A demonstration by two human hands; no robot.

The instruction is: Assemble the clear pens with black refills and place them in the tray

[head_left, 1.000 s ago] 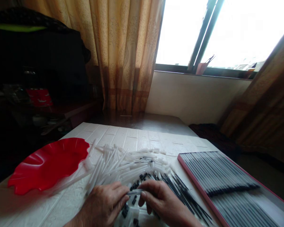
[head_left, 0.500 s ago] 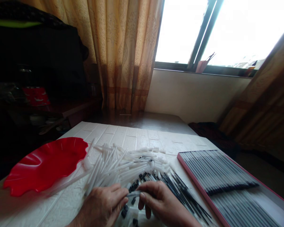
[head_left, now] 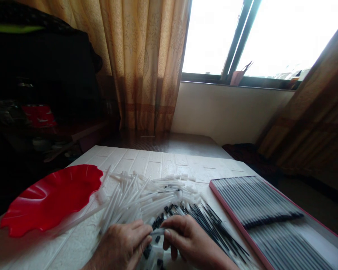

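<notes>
Low in the middle of the head view, my left hand [head_left: 124, 243] and my right hand [head_left: 187, 238] pinch the two ends of one short translucent tube [head_left: 158, 232]. Fingertips of both hands are closed on it, a small gap apart. Beyond them lies a heap of whitish translucent tubes [head_left: 129, 197]. Small black caps [head_left: 157, 222] are scattered under and around the fingers. Thin black rods [head_left: 216, 228] fan out beside my right hand. A pink-edged box [head_left: 231, 208] on the right holds rows of grey tubes with dark ends [head_left: 242, 193].
At the left of the white brick-patterned table [head_left: 169, 163] sits a red wavy-rimmed plate [head_left: 56, 197]. Behind are a dark brown surface [head_left: 186, 141], a curtain [head_left: 146, 67] and a window with a pink cup [head_left: 237, 78] on its sill.
The view has shifted slightly, so the plate, box and window appear a little further left. Both hands keep their pinch on the tube, now nearer each other.
</notes>
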